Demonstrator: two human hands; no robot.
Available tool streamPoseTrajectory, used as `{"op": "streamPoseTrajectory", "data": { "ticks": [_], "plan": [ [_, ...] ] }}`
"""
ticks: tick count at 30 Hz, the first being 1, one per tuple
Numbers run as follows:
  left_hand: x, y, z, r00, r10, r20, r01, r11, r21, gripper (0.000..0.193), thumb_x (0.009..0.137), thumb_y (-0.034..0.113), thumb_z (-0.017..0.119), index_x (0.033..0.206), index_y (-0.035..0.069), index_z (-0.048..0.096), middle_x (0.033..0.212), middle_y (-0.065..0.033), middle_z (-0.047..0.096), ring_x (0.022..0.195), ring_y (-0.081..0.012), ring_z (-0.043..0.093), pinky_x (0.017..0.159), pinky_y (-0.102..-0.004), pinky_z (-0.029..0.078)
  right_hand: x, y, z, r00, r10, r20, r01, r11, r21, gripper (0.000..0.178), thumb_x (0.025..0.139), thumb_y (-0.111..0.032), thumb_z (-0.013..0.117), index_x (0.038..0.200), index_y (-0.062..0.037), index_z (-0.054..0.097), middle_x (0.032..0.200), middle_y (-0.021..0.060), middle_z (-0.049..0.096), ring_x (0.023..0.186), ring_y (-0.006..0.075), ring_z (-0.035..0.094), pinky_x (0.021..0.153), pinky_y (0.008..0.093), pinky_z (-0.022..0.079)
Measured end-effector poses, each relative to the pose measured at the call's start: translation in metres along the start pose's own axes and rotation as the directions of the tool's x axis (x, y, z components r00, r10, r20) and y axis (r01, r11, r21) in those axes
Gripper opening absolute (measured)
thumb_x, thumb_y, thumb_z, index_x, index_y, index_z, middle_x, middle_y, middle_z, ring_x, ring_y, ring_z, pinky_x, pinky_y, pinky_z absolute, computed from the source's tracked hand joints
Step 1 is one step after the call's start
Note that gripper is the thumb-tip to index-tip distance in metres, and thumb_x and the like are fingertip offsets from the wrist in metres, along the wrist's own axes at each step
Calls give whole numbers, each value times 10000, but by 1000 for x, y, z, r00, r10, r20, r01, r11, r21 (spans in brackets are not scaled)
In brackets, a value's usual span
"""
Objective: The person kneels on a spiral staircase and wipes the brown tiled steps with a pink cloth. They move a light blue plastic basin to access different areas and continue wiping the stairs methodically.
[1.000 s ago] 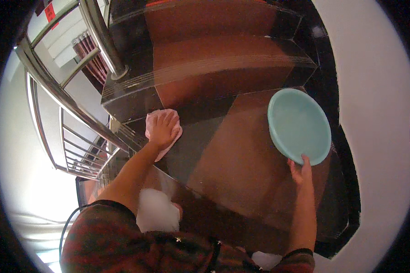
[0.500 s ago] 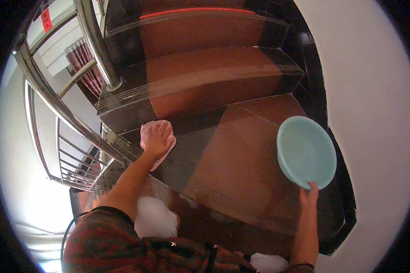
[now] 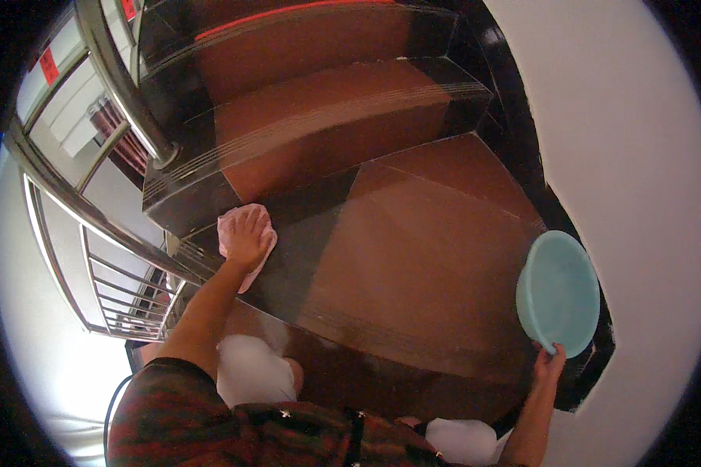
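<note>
My left hand (image 3: 248, 240) lies with fingers spread on a pink cloth (image 3: 229, 224), pressing it against the dark tile of the stair tread (image 3: 308, 222), close to the riser and the railing side. At the right, a light blue-green plastic basin (image 3: 562, 292) is tilted toward me beside the wall. The near rim of it is gripped by my right hand (image 3: 549, 362), thumb over the edge. Its visible inside shows nothing I can make out.
Curved brown and black tiled steps (image 3: 343, 117) rise ahead, one edged with a red strip (image 3: 288, 17). A steel railing (image 3: 113, 210) runs along the left, carrying a small red tag (image 3: 48, 66). The white wall (image 3: 607, 156) borders the right.
The basin and my right hand have moved right and nearer to me, closer to the wall. My left hand stays on the cloth by the riser. The whole view has shifted slightly.
</note>
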State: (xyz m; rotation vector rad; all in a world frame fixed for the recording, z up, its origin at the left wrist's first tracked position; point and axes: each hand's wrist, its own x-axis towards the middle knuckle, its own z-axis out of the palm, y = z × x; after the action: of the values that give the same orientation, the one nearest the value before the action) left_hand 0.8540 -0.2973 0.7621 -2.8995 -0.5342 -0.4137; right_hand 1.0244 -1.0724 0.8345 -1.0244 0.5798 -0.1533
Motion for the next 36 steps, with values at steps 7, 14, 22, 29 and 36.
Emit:
{"op": "streamPoseTrajectory", "data": {
  "ticks": [7, 14, 22, 29, 36],
  "plan": [
    [5, 1, 15, 998, -53, -16, 54, 998, 20, 513, 956, 371, 418, 1420, 151, 407, 1510, -86, 335, 1372, -342, 306, 1108, -585, 172, 12, 10, -32, 995, -95, -7, 94, 995, -39, 541, 805, -145, 558, 1283, 37, 382, 1233, 178, 490, 1046, 363, 555, 806, 486, 531],
    [45, 49, 27, 985, -167, 47, 161, 981, 106, 561, 970, 440, 363, 1437, 130, 381, 1517, -111, 321, 1388, -368, 274, 1125, -588, 87, -18, 13, -33, 997, 52, -58, -53, 999, -11, 805, 845, -638, 553, 1342, -15, 439, 1168, 159, 566, 958, 276, 594, 781, 366, 493],
    [110, 147, 20, 993, -71, 93, 68, 997, 37, 578, 978, 462, 337, 1453, 134, 354, 1540, -114, 278, 1400, -379, 254, 1124, -590, 111, 41, 40, -85, 842, -443, -306, 353, 883, -308, 784, 957, -643, 318, 1340, 25, 463, 1300, 186, 546, 1093, 319, 571, 918, 436, 456],
    [162, 226, 15, 997, 22, 68, -19, 999, -47, 572, 974, 468, 366, 1449, 149, 366, 1538, -118, 282, 1396, -397, 249, 1102, -615, 181, 89, 73, -143, 649, -726, 227, 431, 106, -896, 452, 934, -300, 564, 1225, 46, 570, 1265, 196, 577, 1129, 352, 548, 967, 436, 433],
    [218, 324, 24, 990, 140, 8, -139, 985, -99, 583, 980, 454, 356, 1457, 120, 340, 1520, -146, 310, 1369, -411, 299, 1091, -632, 175, 83, 96, -147, 600, -671, 436, 462, -154, -873, 405, 863, -141, 660, 1215, 42, 579, 1261, 201, 584, 1114, 351, 559, 985, 424, 423]
  ]
}}
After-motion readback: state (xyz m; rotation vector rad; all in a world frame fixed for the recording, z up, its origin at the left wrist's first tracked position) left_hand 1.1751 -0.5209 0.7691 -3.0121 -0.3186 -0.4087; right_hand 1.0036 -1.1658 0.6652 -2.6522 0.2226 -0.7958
